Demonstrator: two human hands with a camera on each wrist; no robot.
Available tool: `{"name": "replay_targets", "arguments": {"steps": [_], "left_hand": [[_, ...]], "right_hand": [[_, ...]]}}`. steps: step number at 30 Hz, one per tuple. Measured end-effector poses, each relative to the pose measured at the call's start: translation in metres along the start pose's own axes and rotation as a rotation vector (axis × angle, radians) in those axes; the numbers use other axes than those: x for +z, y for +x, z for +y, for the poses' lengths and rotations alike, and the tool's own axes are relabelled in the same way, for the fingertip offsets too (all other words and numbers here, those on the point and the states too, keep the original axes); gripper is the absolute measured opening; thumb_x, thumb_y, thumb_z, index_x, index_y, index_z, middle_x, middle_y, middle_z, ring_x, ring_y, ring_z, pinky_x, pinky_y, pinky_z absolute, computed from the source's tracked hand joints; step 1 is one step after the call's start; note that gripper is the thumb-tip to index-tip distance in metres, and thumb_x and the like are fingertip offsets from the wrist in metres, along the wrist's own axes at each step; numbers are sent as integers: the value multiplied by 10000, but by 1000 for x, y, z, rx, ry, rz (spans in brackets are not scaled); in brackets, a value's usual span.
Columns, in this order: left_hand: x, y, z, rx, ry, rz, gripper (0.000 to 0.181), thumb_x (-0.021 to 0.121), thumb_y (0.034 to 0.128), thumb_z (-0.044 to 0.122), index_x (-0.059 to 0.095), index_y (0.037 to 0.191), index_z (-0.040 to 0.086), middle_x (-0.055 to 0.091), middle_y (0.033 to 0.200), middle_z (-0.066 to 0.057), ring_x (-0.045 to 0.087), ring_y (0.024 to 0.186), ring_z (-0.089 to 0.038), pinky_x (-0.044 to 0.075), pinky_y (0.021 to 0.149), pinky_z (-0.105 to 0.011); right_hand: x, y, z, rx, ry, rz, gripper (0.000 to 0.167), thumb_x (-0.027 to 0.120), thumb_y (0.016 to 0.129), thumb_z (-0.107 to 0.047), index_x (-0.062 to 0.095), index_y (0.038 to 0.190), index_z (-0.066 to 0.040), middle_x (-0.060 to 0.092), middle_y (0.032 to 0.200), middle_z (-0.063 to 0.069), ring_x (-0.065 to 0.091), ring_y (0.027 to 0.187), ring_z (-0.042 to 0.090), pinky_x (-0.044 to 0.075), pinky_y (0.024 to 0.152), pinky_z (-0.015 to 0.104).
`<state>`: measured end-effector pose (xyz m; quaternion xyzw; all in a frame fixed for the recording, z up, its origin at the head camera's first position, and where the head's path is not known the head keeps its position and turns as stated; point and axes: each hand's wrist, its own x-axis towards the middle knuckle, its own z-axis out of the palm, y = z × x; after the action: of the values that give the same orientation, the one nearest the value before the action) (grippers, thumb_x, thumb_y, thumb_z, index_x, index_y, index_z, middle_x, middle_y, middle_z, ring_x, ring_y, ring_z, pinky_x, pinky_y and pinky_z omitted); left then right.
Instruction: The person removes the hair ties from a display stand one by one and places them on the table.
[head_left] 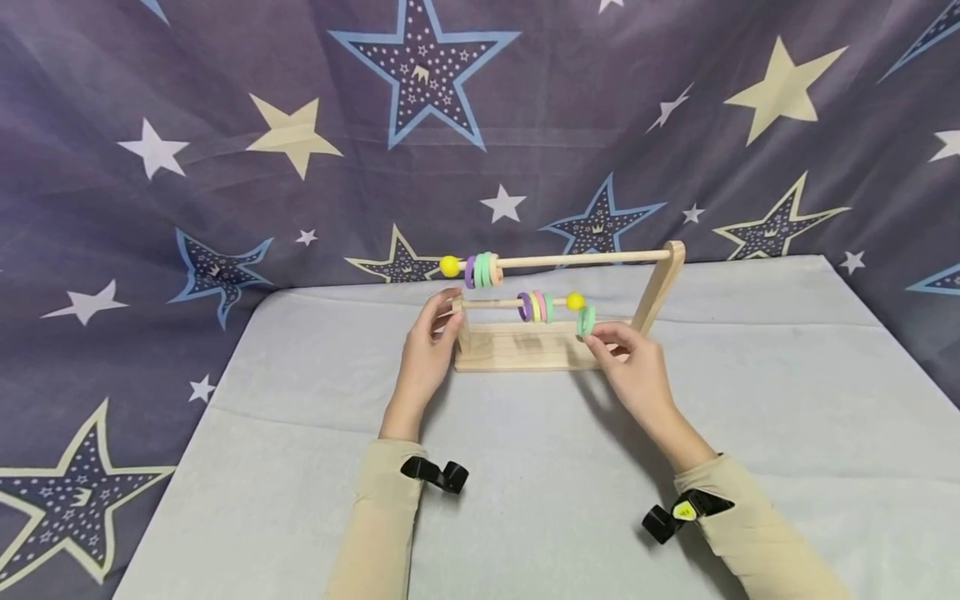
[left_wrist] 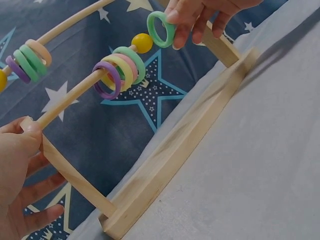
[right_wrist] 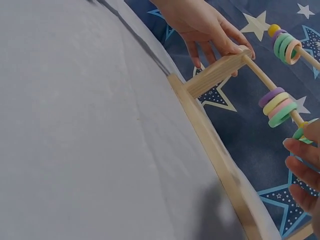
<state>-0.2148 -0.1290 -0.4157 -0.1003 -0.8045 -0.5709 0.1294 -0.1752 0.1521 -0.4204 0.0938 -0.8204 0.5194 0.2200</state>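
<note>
A wooden ring stand [head_left: 525,354] has two rods, each tipped with a yellow ball. My left hand [head_left: 425,354] pinches the top of its shorter left post [left_wrist: 75,175], where the lower rod begins. Between thumb and fingers, my right hand [head_left: 633,367] holds a green ring [head_left: 586,321], just right of the lower rod's yellow ball [head_left: 574,301]. In the left wrist view this ring looks apart from the ball [left_wrist: 142,43]. Purple, yellow, pink and green rings [head_left: 535,307] hang on the lower rod. The upper rod carries a purple ring, green rings and a peach ring [head_left: 497,270].
The stand's taller post [head_left: 660,283] rises at the right and bears the upper rod [head_left: 585,259]. A pale grey cloth [head_left: 525,483] covers the table. Behind it hangs a dark curtain with stars [head_left: 525,150]. Black bands [head_left: 435,473] sit on both sleeves.
</note>
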Motion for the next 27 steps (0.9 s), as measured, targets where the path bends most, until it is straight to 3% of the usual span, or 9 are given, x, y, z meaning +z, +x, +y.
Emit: {"name": "replay_targets", "arguments": {"steps": [6,16,27], "left_hand": [[0,0,0,15,15,0,387,572,1015,287,552,1387,184,620,1300,-109,605,1168,-247,484,901,-429],[0,0,0,5,19,-5,388,570,1016,298,550,1388,188,613,1307,-116,603,1174,-257,483,901,-438],[-1,-1,0,7,66,-4,380,567,1014,333,558,1378,223,630,1278,-125,610,1159,-226,494,910,-415]], "right_hand": [[1,-4,-6,-16,-19,-62,73,727,898,-50,742,962,-18,737,955,84,636,823,100,498,712,198],[6,-9,-18,-66,-67,-216,83,732,891,-51,725,973,-40,743,902,57,678,824,185,539,761,396],[21,-9,-26,-84,-162,-365,85,732,900,-105,739,984,-98,742,963,13,678,852,177,544,791,393]]}}
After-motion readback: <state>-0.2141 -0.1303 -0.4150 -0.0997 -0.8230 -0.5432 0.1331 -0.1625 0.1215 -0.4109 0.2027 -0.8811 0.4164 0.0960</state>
